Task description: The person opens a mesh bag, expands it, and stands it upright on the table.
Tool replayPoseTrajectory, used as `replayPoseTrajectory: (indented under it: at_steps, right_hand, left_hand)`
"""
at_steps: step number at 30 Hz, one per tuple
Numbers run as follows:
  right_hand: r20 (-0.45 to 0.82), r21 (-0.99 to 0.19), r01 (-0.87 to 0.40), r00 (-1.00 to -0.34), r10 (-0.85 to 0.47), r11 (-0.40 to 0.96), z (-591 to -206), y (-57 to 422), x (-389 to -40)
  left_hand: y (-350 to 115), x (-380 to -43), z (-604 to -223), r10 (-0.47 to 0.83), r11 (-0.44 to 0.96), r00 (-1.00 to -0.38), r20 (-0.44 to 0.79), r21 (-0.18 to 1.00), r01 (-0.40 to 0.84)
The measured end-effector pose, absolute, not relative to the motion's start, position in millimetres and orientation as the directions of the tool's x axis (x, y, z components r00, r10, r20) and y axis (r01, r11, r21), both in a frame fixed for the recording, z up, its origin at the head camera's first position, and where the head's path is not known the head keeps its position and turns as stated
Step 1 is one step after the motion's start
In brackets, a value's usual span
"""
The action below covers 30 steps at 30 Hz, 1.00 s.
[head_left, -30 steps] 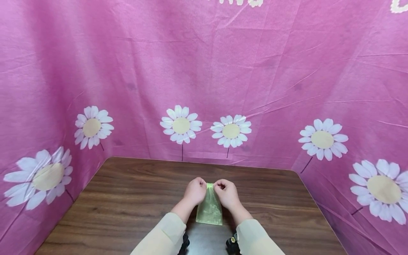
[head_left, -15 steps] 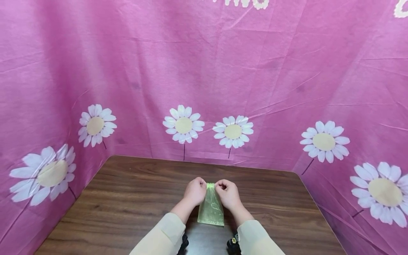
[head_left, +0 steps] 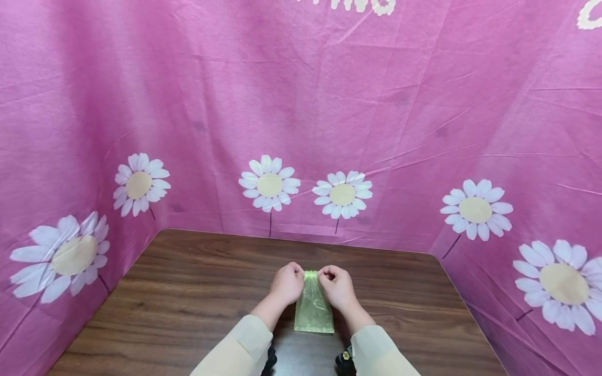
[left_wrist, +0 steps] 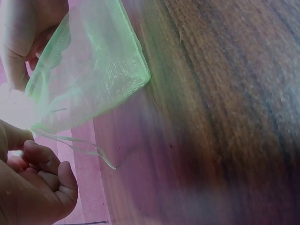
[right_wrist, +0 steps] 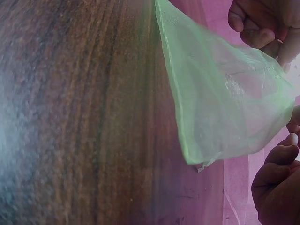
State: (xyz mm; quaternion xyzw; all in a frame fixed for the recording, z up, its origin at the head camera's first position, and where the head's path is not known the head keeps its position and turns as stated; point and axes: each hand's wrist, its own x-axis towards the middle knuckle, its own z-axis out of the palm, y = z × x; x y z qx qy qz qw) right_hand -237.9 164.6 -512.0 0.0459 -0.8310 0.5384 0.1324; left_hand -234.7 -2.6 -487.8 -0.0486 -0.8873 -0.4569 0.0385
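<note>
A small pale-green sheer drawstring pouch (head_left: 314,310) hangs between the two hands, its gathered top up and flat bottom edge toward the person. My left hand (head_left: 288,283) pinches the left side of the gathered neck with curled fingers. On the opposite side, my right hand (head_left: 336,286) pinches the neck too. In the left wrist view a thin ribbon loop (left_wrist: 101,152) dangles beside the left hand (left_wrist: 35,183). A short ribbon end (right_wrist: 211,161) shows below the pouch in the right wrist view, near the right hand (right_wrist: 279,178). The pouch looks see-through.
A dark brown wood-grain table (head_left: 202,277) lies under the hands. Behind it and along both sides hangs a pink cloth (head_left: 301,104) printed with white daisies. Black straps (head_left: 345,362) show below the cream sleeves (head_left: 240,344).
The pouch's lower end has swung slightly to the right. Both hands keep their pinch on the neck, a touch farther apart. The head view has shifted slightly.
</note>
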Motion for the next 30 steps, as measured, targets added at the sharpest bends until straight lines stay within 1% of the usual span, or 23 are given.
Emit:
replayPoseTrajectory:
  at_steps: [6,14,21,30]
  right_hand:
    - [0.26,-0.889,-0.209,-0.963,0.072,0.407,-511,164,-237]
    - [0.257,-0.889,-0.203,-0.963,0.079,0.41,-511,163,-236]
    - [0.25,-0.886,-0.197,-0.965,0.076,0.419,-512,164,-235]
    - [0.235,-0.904,-0.185,-0.968,0.087,0.385,-512,165,-234]
  left_hand:
    - [-3,-235,-489,0.05,0.578,-0.992,0.115,0.807,0.122]
    - [-7,-232,-490,0.051,0.57,-0.983,0.178,0.803,0.175]
    - [-9,-234,-488,0.045,0.568,-0.993,0.11,0.815,0.116]
    - [-13,-235,-487,0.044,0.583,-0.996,0.083,0.807,0.093]
